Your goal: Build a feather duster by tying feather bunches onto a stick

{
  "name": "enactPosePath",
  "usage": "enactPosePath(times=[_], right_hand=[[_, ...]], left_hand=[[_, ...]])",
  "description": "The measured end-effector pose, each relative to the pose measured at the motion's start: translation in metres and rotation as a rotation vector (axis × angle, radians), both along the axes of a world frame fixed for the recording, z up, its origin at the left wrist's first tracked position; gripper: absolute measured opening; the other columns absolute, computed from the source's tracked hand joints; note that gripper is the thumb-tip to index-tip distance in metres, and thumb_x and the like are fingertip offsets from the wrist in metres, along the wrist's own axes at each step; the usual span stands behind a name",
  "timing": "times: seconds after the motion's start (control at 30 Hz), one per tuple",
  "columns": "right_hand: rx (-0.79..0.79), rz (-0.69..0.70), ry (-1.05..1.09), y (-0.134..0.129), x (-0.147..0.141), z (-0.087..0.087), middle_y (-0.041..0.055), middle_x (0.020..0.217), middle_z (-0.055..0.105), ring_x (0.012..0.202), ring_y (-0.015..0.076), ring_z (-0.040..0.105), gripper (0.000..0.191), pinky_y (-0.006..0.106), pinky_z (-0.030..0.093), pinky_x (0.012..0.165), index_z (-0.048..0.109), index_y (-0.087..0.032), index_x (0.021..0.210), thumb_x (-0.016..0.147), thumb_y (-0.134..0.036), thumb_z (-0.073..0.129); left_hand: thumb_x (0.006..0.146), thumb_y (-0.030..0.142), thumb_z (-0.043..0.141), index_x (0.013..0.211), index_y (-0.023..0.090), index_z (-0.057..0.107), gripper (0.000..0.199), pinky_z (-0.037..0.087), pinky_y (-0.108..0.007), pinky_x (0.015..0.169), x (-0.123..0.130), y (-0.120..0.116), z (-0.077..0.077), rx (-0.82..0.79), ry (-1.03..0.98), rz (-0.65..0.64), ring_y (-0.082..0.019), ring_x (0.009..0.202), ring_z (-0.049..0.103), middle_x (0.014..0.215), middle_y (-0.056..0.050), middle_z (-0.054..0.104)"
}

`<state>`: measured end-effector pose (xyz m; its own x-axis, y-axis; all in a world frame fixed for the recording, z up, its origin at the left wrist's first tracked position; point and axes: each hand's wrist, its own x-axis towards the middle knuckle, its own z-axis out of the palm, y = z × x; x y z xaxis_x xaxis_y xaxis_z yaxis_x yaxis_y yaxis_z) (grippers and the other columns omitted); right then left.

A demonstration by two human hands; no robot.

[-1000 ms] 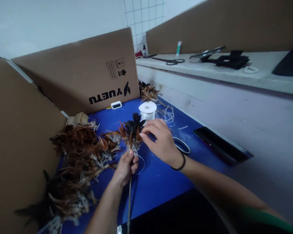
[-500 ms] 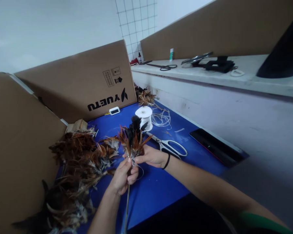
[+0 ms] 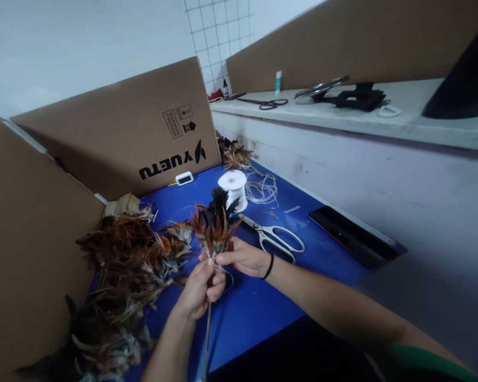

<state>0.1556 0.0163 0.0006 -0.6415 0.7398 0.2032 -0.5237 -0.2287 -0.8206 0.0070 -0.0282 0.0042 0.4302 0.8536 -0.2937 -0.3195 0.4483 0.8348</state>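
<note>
A small bunch of brown and black feathers (image 3: 215, 225) stands at the top of a thin stick (image 3: 206, 339). My left hand (image 3: 199, 289) grips the stick just below the bunch. From the right, my right hand (image 3: 242, 257) pinches the base of the feathers, where a thin white string (image 3: 227, 276) loops out. A white spool of string (image 3: 233, 187) stands behind the bunch on the blue table (image 3: 258, 302). White-handled scissors (image 3: 274, 239) lie just right of my right hand.
A heap of brown feathers (image 3: 123, 265) covers the table's left side. Cardboard sheets (image 3: 115, 132) wall off the left and back. A dark flat tray (image 3: 352, 236) lies at the right edge. A raised ledge (image 3: 342, 119) carries black scissors and tools.
My right hand came down from the top of the feathers to their base, uncovering the scissors. The bunch now stands a little closer to me.
</note>
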Motion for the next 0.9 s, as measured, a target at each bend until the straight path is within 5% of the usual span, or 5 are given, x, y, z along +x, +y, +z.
enactPosePath(times=[0.57, 0.9], right_hand=[[0.053, -0.064, -0.071, -0.0028, -0.0039, -0.0008, 0.0083, 0.093, 0.068, 0.083, 0.0146, 0.06, 0.034, 0.028, 0.045, 0.076, 0.067, -0.011, 0.097, 0.072, -0.034, 0.071], [-0.057, -0.082, -0.027, -0.0028, -0.006, -0.0065, 0.0082, 0.097, 0.068, 0.091, 0.0167, 0.062, 0.032, 0.035, 0.045, 0.089, 0.063, -0.014, 0.099, 0.072, -0.03, 0.071]], left_hand=[[0.079, 0.044, 0.059, 0.078, 0.017, 0.04, 0.033, 0.014, -0.011, 0.031, -0.001, 0.0003, -0.0006, -0.014, -0.082, -0.028, 0.0, 0.034, 0.023, 0.055, 0.007, 0.038], [0.084, 0.044, 0.05, 0.074, 0.016, 0.042, 0.031, 0.015, -0.012, 0.031, 0.001, 0.0011, -0.0027, 0.037, -0.007, 0.0, 0.0, 0.035, 0.024, 0.057, 0.006, 0.038]])
